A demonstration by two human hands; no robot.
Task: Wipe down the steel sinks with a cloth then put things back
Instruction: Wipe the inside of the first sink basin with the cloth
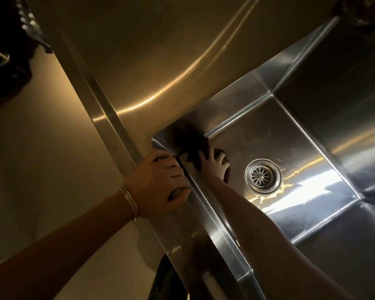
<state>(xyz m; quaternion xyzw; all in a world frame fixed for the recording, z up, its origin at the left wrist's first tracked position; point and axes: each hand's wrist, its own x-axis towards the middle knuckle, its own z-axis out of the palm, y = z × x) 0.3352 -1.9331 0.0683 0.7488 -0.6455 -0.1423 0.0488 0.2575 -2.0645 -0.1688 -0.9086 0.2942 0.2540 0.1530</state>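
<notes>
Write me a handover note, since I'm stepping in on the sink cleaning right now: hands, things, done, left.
Left hand: grips the sink rim, bracing.
Right hand: fingers spread, pressing the dark cloth into a bottom corner of the basin, beside the drain.
Done: wiping is under way; how much is covered cannot be told.
Left: streaks show by the drain. Finish this basin, then do any other sinks and put things back. Nothing to return is in view.

Dim edges of the room.
A dark frame [7, 42] stands on the pale floor [43, 148] far left; a blurred round object [363, 11] sits top right.
</notes>
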